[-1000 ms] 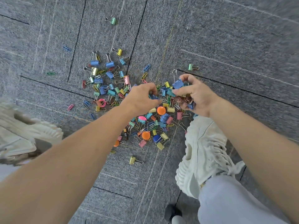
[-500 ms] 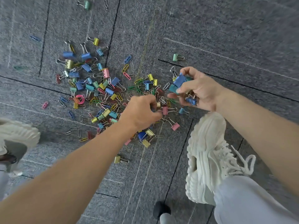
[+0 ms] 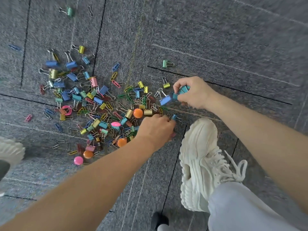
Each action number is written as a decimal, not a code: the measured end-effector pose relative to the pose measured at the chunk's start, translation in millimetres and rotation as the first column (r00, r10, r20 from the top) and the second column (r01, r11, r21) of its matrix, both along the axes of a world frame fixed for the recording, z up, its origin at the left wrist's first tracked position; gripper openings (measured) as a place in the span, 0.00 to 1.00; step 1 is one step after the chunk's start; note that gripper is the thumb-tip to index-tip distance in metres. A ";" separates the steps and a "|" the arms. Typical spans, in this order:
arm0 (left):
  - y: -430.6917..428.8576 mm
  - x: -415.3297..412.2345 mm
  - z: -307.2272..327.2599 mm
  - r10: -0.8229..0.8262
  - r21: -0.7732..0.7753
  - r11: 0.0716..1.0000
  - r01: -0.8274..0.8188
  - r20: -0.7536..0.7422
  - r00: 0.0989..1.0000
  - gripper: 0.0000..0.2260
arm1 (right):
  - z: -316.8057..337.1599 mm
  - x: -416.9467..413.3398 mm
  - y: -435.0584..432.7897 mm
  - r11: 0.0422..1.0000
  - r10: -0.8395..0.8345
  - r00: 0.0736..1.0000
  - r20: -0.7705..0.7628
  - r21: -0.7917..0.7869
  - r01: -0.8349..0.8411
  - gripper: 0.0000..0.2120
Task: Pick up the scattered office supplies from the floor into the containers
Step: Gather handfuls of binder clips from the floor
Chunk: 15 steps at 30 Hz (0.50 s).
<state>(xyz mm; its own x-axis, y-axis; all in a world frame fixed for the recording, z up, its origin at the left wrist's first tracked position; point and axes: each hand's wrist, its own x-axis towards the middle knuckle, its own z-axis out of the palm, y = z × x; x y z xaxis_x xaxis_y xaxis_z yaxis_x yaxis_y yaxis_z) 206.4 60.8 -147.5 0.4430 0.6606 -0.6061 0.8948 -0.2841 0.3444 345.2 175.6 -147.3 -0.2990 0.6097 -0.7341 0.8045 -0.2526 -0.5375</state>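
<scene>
Coloured binder clips and paper clips [image 3: 100, 100] lie scattered over the grey carpet [image 3: 216, 39], with several round orange and pink magnets [image 3: 138, 113] among them. My right hand [image 3: 193, 93] hovers at the pile's right edge, fingers curled around several blue and teal binder clips [image 3: 173, 96]. My left hand [image 3: 156, 129] is lower, knuckles up, fingertips curled down onto the clips at the pile's near right edge beside a small blue clip [image 3: 174, 116]. What its fingers hold is hidden. No container is in view.
My white sneaker [image 3: 203, 164] stands just right of the pile, under my right forearm. Another white shoe [image 3: 10, 150] shows at the left edge. Stray clips [image 3: 167, 63] lie further out, a green one [image 3: 70, 11] at the top. A dark object [image 3: 159, 220] sits at the bottom.
My left hand has slid right and nearer, uncovering the orange and pink magnets. My right hand still grips its bunch of blue clips. The view has shifted slightly.
</scene>
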 end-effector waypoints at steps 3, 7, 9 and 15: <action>-3.8 5.5 -1.2 0.042 0.003 0.999 -0.042 -0.027 0.999 0.12 | -2.5 1.5 -2.8 0.998 0.036 0.998 0.045 0.047 -0.038 0.11; -10.1 8.2 1.1 0.111 -0.066 0.991 -0.116 -0.077 0.991 0.13 | -2.7 1.0 -3.8 0.994 0.051 0.998 0.043 0.093 -0.055 0.09; -10.3 5.5 3.1 0.116 -0.068 0.990 -0.124 -0.104 0.988 0.15 | -3.8 0.7 -3.0 0.986 0.095 0.994 0.051 0.135 -0.101 0.09; -10.1 -11.2 2.9 0.161 -0.081 0.981 -0.177 -0.179 0.971 0.15 | -11.5 -3.1 -9.3 0.951 0.150 0.978 0.144 0.251 -0.183 0.14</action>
